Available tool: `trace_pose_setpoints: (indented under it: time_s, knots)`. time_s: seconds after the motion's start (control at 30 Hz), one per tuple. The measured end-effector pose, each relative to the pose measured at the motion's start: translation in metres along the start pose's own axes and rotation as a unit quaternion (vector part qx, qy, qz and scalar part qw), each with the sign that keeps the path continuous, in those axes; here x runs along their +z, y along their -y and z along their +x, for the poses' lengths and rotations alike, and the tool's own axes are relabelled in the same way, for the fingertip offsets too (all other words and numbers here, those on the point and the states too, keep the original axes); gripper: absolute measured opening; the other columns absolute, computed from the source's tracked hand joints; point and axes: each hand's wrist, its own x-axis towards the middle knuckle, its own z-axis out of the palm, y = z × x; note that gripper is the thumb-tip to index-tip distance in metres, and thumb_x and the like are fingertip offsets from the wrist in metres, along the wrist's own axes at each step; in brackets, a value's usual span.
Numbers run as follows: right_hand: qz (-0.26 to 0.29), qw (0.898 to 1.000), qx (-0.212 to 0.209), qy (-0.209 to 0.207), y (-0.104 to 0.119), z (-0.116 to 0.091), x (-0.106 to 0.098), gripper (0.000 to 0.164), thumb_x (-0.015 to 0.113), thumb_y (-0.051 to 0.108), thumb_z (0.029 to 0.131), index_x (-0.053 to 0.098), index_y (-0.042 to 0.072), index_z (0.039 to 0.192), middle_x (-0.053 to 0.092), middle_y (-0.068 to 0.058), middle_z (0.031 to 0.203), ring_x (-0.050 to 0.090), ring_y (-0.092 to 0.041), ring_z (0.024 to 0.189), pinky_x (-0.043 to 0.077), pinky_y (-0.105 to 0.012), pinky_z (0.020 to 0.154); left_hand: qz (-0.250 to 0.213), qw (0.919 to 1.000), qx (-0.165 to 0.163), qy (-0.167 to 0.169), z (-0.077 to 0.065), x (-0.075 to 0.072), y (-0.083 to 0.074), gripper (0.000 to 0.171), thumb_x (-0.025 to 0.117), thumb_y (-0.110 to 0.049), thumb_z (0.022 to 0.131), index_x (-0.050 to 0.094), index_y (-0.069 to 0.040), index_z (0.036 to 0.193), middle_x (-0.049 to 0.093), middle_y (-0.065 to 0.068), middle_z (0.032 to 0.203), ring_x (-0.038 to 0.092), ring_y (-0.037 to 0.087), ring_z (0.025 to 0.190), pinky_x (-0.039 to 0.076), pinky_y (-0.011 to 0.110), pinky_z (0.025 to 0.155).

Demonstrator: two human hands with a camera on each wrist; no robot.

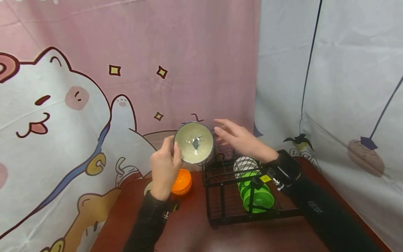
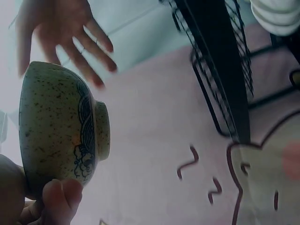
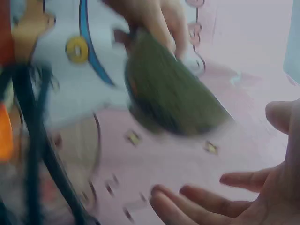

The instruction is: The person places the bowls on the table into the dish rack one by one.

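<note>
My left hand (image 1: 165,166) grips a speckled ceramic bowl (image 1: 193,142) by its left rim, thumb on the inside edge. The bowl is held up in the air, tilted so its cream inside with a dark blue mark faces the head camera. In the left wrist view the bowl's outside (image 2: 56,126) carries a blue wave pattern near its foot. Just right of the bowl, my right hand (image 1: 237,138) is raised with fingers spread and nothing in it. A gap shows between its fingers (image 3: 201,201) and the bowl in the right wrist view.
A black dish rack (image 1: 221,199) stands on the red-brown table (image 1: 182,227), holding green bowls (image 1: 259,199) and white bowls (image 1: 244,164). Left of it sits a stack of orange bowls (image 1: 182,182), beside a pale bowl (image 1: 148,188) partly behind my left wrist. Printed cloth hangs behind.
</note>
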Motion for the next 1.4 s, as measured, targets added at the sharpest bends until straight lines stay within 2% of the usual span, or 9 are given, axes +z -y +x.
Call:
trace_pose_setpoints:
  time_s: [0.07, 0.17, 0.27, 0.37, 0.43, 0.77, 1.07, 1.23, 1.4]
  knots:
    - [0.072, 0.997, 0.019, 0.033, 0.0, 0.004, 0.014, 0.06, 0.051, 0.036, 0.109, 0.03, 0.016, 0.162, 0.053, -0.022, 0.15, 0.073, -0.032, 0.106, 0.062, -0.049, 0.087, -0.01, 0.9999, 0.011, 0.009, -0.002, 0.005, -0.007, 0.022, 0.06, -0.01, 0.102, 0.067, 0.003, 0.117, 0.059, 0.009, 0.062, 0.04, 0.011, 0.05, 0.033, 0.022, 0.047]
    - [0.154, 0.986, 0.044, 0.045, -0.005, 0.006, 0.03, 0.06, 0.055, 0.019, 0.106, 0.031, 0.014, 0.16, 0.051, -0.025, 0.146, 0.073, -0.03, 0.095, 0.064, -0.049, 0.074, -0.022, 0.9994, 0.021, 0.017, -0.007, 0.01, -0.014, 0.021, 0.06, -0.01, 0.102, 0.067, 0.002, 0.118, 0.057, 0.006, 0.061, 0.037, 0.007, 0.049, 0.031, 0.019, 0.045]
    - [0.177, 0.983, 0.044, 0.016, -0.012, 0.007, 0.037, 0.065, 0.049, -0.004, 0.094, 0.037, 0.011, 0.157, 0.052, -0.024, 0.145, 0.069, -0.03, 0.106, 0.064, -0.047, 0.078, -0.022, 0.9991, 0.029, 0.02, -0.01, 0.012, -0.019, 0.02, 0.06, -0.01, 0.102, 0.067, 0.0, 0.118, 0.057, 0.005, 0.06, 0.035, 0.007, 0.048, 0.028, 0.019, 0.045]
    - [0.171, 0.985, 0.032, -0.011, -0.018, 0.008, 0.04, 0.076, 0.044, -0.015, 0.081, 0.043, 0.009, 0.154, 0.054, -0.022, 0.145, 0.061, -0.034, 0.123, 0.062, -0.045, 0.088, -0.016, 0.999, 0.036, 0.021, -0.012, 0.015, -0.021, 0.018, 0.059, -0.009, 0.102, 0.067, -0.002, 0.117, 0.06, 0.005, 0.061, 0.035, 0.007, 0.049, 0.028, 0.02, 0.045]
    - [0.169, 0.985, 0.026, -0.019, -0.019, 0.008, 0.041, 0.079, 0.043, -0.017, 0.079, 0.045, 0.009, 0.153, 0.054, -0.021, 0.146, 0.057, -0.037, 0.131, 0.059, -0.046, 0.096, -0.013, 0.9989, 0.039, 0.023, -0.012, 0.015, -0.021, 0.018, 0.059, -0.009, 0.101, 0.066, -0.002, 0.117, 0.061, 0.006, 0.062, 0.035, 0.007, 0.049, 0.028, 0.02, 0.045]
    - [0.138, 0.989, 0.037, -0.044, -0.018, 0.01, 0.042, 0.074, 0.046, -0.014, 0.084, 0.044, 0.009, 0.154, 0.052, -0.023, 0.149, 0.053, -0.043, 0.138, 0.055, -0.053, 0.104, -0.006, 0.9985, 0.04, 0.037, -0.011, 0.016, -0.02, 0.02, 0.058, -0.012, 0.104, 0.064, -0.003, 0.121, 0.053, 0.002, 0.059, 0.034, 0.007, 0.047, 0.027, 0.022, 0.044]
    - [0.109, 0.991, 0.049, -0.055, -0.027, 0.006, 0.027, 0.066, 0.05, -0.008, 0.091, 0.044, 0.012, 0.154, 0.052, -0.019, 0.149, 0.052, -0.04, 0.139, 0.049, -0.057, 0.11, -0.024, 0.9923, 0.046, 0.112, -0.011, 0.018, -0.015, 0.032, 0.052, -0.028, 0.109, 0.06, -0.008, 0.133, 0.053, -0.001, 0.064, 0.042, 0.011, 0.051, 0.039, 0.028, 0.05]
    - [0.095, 0.992, 0.059, -0.066, -0.035, 0.002, 0.013, 0.067, 0.051, -0.003, 0.095, 0.037, 0.013, 0.159, 0.046, -0.019, 0.154, 0.046, -0.04, 0.144, 0.043, -0.059, 0.115, -0.022, 0.9907, 0.01, 0.134, -0.021, 0.016, 0.001, 0.031, 0.056, -0.029, 0.108, 0.065, -0.013, 0.133, 0.072, 0.003, 0.078, 0.064, 0.014, 0.06, 0.052, 0.032, 0.057]
    - [0.101, 0.989, 0.075, -0.077, -0.047, -0.007, -0.006, 0.068, 0.051, -0.002, 0.096, 0.033, 0.013, 0.161, 0.04, -0.021, 0.16, 0.04, -0.044, 0.148, 0.041, -0.065, 0.114, -0.002, 0.9865, -0.026, 0.161, -0.054, 0.021, 0.037, 0.021, 0.069, -0.025, 0.1, 0.072, -0.02, 0.12, 0.075, -0.002, 0.084, 0.068, 0.011, 0.066, 0.049, 0.025, 0.057]
